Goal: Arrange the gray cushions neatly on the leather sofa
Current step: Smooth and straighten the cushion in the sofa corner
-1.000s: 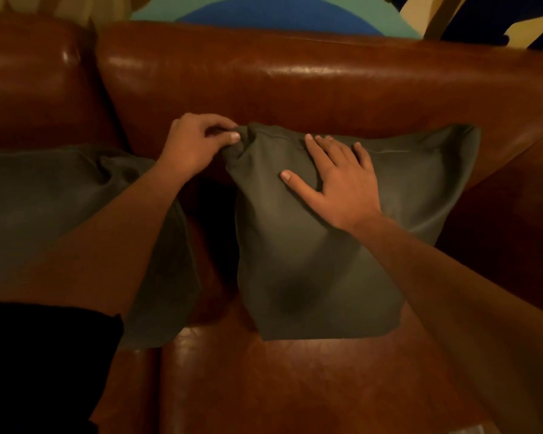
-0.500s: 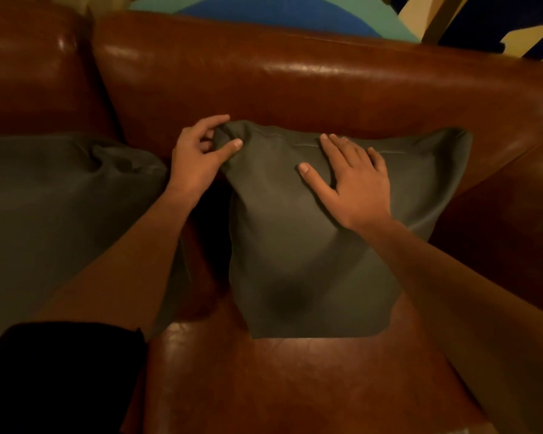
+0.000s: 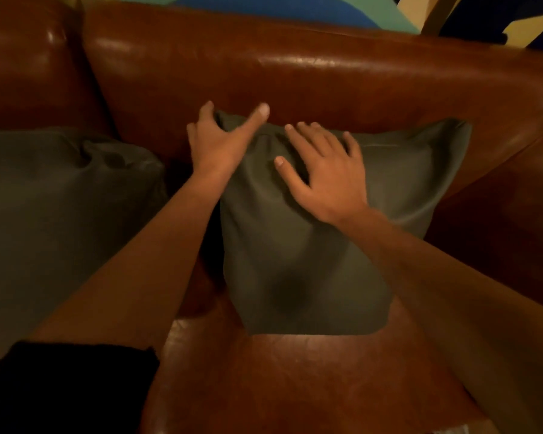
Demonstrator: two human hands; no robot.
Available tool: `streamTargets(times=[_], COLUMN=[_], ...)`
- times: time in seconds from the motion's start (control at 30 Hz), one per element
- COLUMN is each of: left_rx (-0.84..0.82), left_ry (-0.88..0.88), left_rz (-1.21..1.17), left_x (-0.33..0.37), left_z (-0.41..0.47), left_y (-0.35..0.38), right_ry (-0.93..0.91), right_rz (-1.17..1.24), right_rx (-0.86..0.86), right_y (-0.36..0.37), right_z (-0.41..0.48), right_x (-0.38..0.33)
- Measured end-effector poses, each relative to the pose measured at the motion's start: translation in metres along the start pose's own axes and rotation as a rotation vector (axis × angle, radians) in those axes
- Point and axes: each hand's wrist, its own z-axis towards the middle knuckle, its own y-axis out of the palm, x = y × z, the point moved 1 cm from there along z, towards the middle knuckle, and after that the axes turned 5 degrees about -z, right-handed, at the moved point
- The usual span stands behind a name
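The right gray cushion [image 3: 311,245] stood upright against the backrest of the leather sofa [image 3: 326,73], its top left corner creased and its lower face dented. The left hand [image 3: 215,145] lay spread open at that corner, gripping nothing, while the right hand [image 3: 325,177] pressed flat with splayed fingers on the upper face. A second gray cushion [image 3: 60,198] slumped near the seat's left edge, partly hidden by the left forearm and a black sleeve [image 3: 66,386].

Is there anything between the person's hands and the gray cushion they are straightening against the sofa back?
Nothing visible. The right hand lies flat on the front of the right cushion, and the left hand is spread open at its upper left corner. The cushion leans on the sofa backrest, apart from the left cushion.
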Motion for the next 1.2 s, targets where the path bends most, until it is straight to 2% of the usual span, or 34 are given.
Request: streamTargets(times=[0.1,0.3,0.4,0.5,0.6,0.67,0.77,0.87,0.97,1.1,1.2], left_rx=[0.052,0.111,0.126,0.162,0.3,0.258,0.093,0.002,-0.038,-0.035,0.032], left_ry=[0.052,-0.031,-0.022,-0.006,0.265,0.532,0.812,0.947,0.941,0.783,0.626], left_rz=[0.015,-0.103,-0.023,0.118,0.425,0.512,0.578,0.751,0.877,0.912,0.836], left_x=[-0.001,-0.012,-0.011,-0.006,0.002,0.003,-0.012,-0.048,-0.083,-0.102,-0.109], left_z=[-0.002,0.008,0.008,0.0,-0.03,-0.06,-0.108,-0.132,-0.125,-0.114,-0.121], left_y=[0.008,0.005,0.005,0.009,0.012,0.025,0.049,0.05,0.03,0.018,0.025], right_ry=[-0.073,0.164,0.303,0.283,0.324,0.326,0.125,-0.149,-0.266,-0.258,-0.245], right_rz=[0.002,-0.04,-0.054,-0.092,-0.12,-0.104,-0.008,0.022,-0.033,-0.083,-0.118], right_rx=[-0.041,-0.098,-0.167,-0.247,-0.235,-0.102,0.108,0.111,0.153,0.231,0.241], right_y=[0.005,0.007,-0.003,-0.008,-0.008,-0.011,-0.013,0.003,0.018,0.029,0.033], right_z=[0.003,-0.009,-0.025,-0.033,-0.034,-0.033,-0.041,-0.067,-0.08,-0.082,-0.085], right_x=[-0.009,0.055,0.112,0.142,0.141,0.124,0.073,0.041,0.063,0.101,0.108])
